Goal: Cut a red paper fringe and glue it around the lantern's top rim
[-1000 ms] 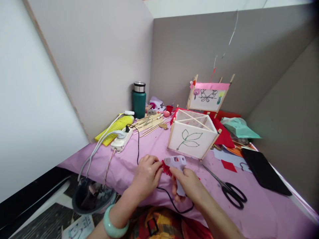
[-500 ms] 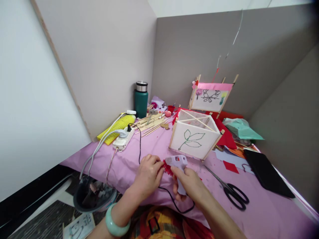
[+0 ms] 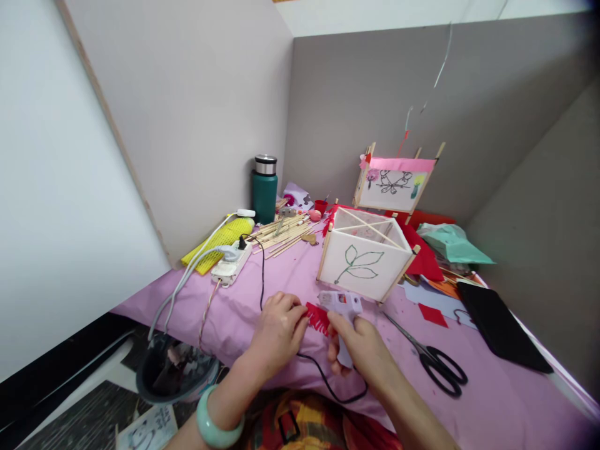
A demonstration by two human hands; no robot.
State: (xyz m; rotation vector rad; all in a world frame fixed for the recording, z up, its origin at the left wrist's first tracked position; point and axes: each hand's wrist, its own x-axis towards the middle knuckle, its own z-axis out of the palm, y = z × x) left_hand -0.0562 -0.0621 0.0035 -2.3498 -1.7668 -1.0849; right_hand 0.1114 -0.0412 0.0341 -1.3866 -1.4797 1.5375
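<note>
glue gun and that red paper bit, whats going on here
A person sits at a table covered in pink cloth. Their right hand grips a white glue gun, its nozzle close over a red paper piece that the left hand pinches. Just behind stands a paper lantern with a leaf drawn on it. Black scissors lie to the right.

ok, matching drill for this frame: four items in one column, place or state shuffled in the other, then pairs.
1 white plastic glue gun
2 red fringed paper strip
3 black-handled scissors
4 dark green flask with steel cap

a upright by the grey wall
b gripped in the right hand
c pinched by the left hand
d flat on the pink cloth, untouched

Pairs: 1-b, 2-c, 3-d, 4-a
</note>
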